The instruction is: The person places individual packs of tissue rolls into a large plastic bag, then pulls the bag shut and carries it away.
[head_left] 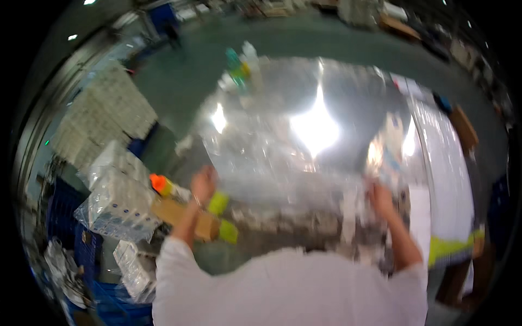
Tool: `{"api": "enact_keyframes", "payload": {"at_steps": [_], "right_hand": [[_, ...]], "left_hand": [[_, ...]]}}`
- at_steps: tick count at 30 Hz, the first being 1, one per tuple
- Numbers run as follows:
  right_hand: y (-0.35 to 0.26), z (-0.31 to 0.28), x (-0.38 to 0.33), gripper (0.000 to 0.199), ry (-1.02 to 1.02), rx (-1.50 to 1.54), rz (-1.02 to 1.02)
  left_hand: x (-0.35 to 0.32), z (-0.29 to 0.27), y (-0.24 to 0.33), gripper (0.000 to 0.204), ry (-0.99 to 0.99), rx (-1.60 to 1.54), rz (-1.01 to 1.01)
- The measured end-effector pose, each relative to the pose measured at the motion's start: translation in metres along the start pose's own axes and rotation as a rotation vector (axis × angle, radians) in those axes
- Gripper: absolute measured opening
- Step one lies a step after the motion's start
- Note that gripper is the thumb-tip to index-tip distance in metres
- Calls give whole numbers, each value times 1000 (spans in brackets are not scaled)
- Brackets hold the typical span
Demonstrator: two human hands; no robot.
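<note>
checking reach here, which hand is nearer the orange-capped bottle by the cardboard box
Left. The left hand grips the clear plastic sheet just right of the orange-capped bottle; the right hand holds the sheet's far right side.

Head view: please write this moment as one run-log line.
left hand: grips large clear plastic sheet | right hand: grips sheet | sheet: spread, glaring

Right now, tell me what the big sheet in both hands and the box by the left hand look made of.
The sheet: thin clear plastic film, glossy; lamp glare flares on it and the floor shows through. Left hand and right hand each pinch its lower edge. The box: matt brown, probably cardboard, though blur leaves that open.
</note>
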State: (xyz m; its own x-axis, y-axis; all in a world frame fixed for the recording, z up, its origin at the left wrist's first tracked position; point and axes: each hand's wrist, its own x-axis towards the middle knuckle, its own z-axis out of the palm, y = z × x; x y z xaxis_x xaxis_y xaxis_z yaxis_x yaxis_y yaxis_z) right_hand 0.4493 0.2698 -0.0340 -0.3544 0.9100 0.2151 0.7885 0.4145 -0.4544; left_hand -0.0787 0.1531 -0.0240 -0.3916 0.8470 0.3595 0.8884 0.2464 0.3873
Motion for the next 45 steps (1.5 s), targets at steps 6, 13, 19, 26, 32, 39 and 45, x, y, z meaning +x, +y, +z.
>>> {"api": "enact_keyframes", "payload": {"at_steps": [6, 13, 19, 26, 32, 39, 45], "right_hand": [[-77, -98, 114, 30, 675, 658, -53], [-42, -66, -25, 42, 415, -19, -199], [3, 7, -66, 34, -194, 35, 309], [16, -44, -17, 50, -396, 134, 203], [88, -31, 93, 100, 156, -81, 822], [84, 0, 126, 102, 86, 97, 896], [123, -39, 59, 92, 313, 1237, 661]], "left_hand": [[132, -78, 87, 22, 469, -447, -20], [21, -8, 20, 13, 146, -14, 210], [-62, 53, 6, 18, -218, 57, -9], [-81, 74, 98, 35, -278, 142, 733], [-73, 143, 117, 20, -392, -183, 590], [-90, 132, 131, 8, -450, -411, 494], [-78, 125, 123, 17, -690, -328, 403]]}}
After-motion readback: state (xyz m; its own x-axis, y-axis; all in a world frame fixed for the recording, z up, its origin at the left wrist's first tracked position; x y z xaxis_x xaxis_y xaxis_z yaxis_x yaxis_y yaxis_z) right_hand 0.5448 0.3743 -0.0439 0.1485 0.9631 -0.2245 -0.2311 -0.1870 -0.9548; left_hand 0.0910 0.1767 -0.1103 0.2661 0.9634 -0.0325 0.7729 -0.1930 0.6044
